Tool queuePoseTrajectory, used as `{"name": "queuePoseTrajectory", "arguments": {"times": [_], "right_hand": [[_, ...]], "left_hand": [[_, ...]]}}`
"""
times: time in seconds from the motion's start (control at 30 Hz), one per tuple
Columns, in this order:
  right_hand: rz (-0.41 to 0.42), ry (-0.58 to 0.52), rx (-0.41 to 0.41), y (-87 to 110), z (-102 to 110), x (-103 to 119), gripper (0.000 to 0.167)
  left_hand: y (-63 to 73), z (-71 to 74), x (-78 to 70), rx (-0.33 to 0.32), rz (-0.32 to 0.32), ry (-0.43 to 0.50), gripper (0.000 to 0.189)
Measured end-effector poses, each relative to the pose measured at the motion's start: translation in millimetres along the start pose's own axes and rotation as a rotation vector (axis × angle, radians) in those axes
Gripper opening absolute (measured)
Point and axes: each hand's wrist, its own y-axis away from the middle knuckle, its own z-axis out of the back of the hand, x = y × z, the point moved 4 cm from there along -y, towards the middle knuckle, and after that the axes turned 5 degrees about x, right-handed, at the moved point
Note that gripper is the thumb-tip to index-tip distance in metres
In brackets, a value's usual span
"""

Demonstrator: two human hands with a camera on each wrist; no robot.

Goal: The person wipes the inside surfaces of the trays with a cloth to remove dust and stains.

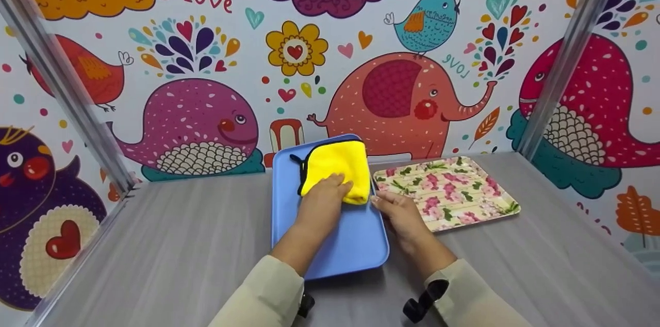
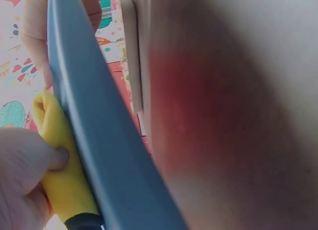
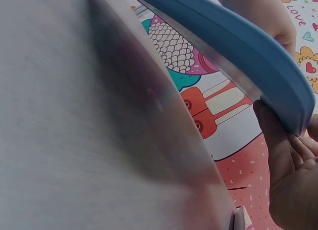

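Observation:
A light blue rectangular tray (image 1: 356, 244) is held up off the table, its underside showing in the right wrist view. On its upper half lies a folded yellow cloth (image 1: 335, 159) with black edging and a black loop. My left hand (image 1: 322, 208) presses the cloth against the tray from above, the thumb (image 2: 59, 159) touching the cloth in the left wrist view. My right hand (image 1: 405, 216) grips the tray's right edge; in the right wrist view its fingers (image 3: 276, 140) are at the tray's rim.
Right of the blue tray, a flower-patterned tray (image 1: 454, 190) lies on the grey table (image 1: 196, 244). Behind stands a wall panel (image 1: 289, 95) with cartoon animals. Metal posts (image 1: 562, 59) stand at both back corners.

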Motion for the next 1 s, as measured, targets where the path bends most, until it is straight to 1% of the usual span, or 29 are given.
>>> {"name": "queuePoseTrajectory", "arguments": {"times": [0.07,0.17,0.3,0.47,0.6,0.77,1.0], "right_hand": [[0.000,-0.003,-0.003,-0.2,0,0,0.036],[0.006,-0.010,0.002,-0.5,-1,0,0.037],[0.018,-0.018,0.009,-0.3,0,0,0.038],[0.019,-0.013,0.013,0.2,1,1,0.036],[0.018,0.010,0.014,0.9,1,1,0.037],[0.007,0.024,-0.002,2.2,2,1,0.039],[0.009,-0.002,0.002,3.0,0,2,0.039]], "left_hand": [[2.0,0.8,1.9,-0.025,-0.012,-0.025,0.046],[6.0,1.8,5.5,-0.054,-0.004,-0.042,0.046],[10.9,1.3,9.8,-0.068,0.018,-0.045,0.049],[12.6,-1.9,13.4,-0.090,0.020,-0.104,0.051],[14.7,-1.8,15.8,-0.096,0.014,-0.132,0.053],[17.0,0.0,17.5,-0.084,0.001,-0.164,0.054],[19.7,0.2,23.5,-0.090,0.017,-0.160,0.053]]}}
